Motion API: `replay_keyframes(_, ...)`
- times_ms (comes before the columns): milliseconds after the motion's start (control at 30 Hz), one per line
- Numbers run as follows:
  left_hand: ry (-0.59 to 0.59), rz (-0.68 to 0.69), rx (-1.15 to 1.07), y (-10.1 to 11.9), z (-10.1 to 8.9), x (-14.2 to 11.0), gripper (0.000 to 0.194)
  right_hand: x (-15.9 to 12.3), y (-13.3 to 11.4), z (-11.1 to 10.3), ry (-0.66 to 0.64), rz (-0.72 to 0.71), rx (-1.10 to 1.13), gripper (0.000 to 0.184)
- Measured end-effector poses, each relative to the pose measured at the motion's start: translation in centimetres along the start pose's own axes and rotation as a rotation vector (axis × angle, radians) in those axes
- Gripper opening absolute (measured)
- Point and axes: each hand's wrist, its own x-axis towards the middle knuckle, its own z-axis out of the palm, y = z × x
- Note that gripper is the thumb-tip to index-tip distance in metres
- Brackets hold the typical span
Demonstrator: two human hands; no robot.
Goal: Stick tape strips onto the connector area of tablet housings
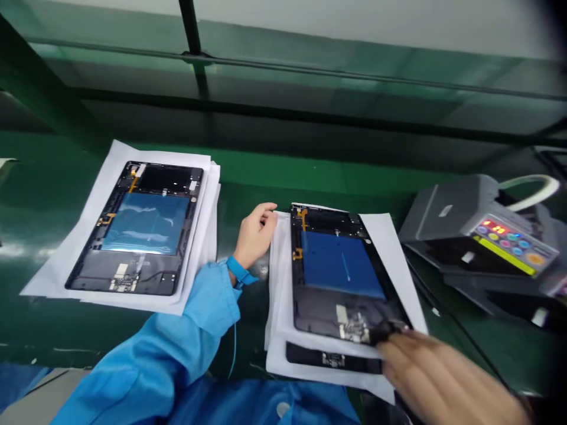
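At the upper left corner of the right-hand stack, my left hand (257,233) has its fingers curled closed against the white paper (280,283). Whether a sheet is between those fingers is hidden. On that stack lies an opened tablet housing (319,304) with a blue battery (339,264), orange flex cables and a small circuit board. My right hand (425,366), smeared by motion, has its fingertips closed at the housing's lower right corner, around something dark I cannot make out. Below it, a second tablet housing (305,354) pokes out between paper sheets.
To the left, another opened tablet housing (93,271) with a blue battery lies on stacked white paper (97,206). A grey machine (447,206) with a lit red display and coloured buttons stands at the right, a cable (465,330) running beside it. The bench (245,348) is dark green.
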Motion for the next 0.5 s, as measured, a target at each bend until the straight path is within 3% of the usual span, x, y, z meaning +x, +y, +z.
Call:
replay_keyframes(133, -0.151, -0.001, 0.022, 0.6, 0.1, 0.3, 0.034, -2.4, -0.7, 0.0, 0.013, 0.031, 0.073, 0.033)
replay_keyframes(267, -0.252, 0.056, 0.093, 1.4, 0.0, 2.2, 0.05, -2.7, -0.6, 0.3, 0.033, 0.017, 0.121, 0.024)
replay_keyframes(400, -0.434, 0.237, 0.197, 2.0, 0.1, 5.1, 0.058, 0.0, 1.1, 2.4, 0.083, 0.073, -0.086, 0.028)
replay_keyframes(500, -0.521, 0.266, 0.203, 2.3, 0.2, 6.2, 0.05, 3.2, 2.8, 4.7, -0.021, 0.211, -0.187, 0.036)
